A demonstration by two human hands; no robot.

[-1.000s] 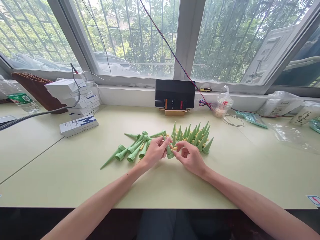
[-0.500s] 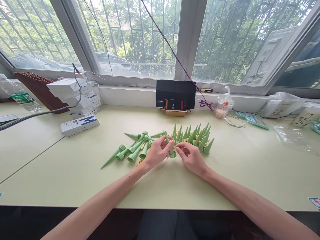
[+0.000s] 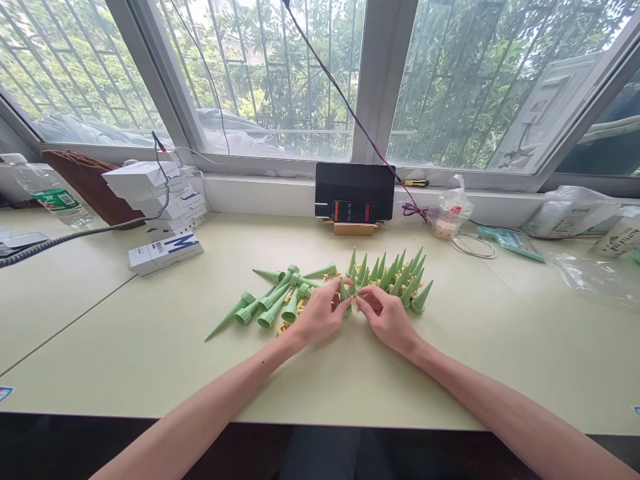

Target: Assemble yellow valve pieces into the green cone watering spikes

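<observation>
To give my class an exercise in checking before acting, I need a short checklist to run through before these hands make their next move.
1. Left hand holding a green spike: ok.
2. Right hand close to that spike: ok.
3. Right hand gripping the yellow piece: cannot tell, too small.
4. Standing spikes point-up: ok.
5. Space beside the left hand uncluttered: not ok, loose spikes lie there.
6. Water bottle away from both hands: ok.
</observation>
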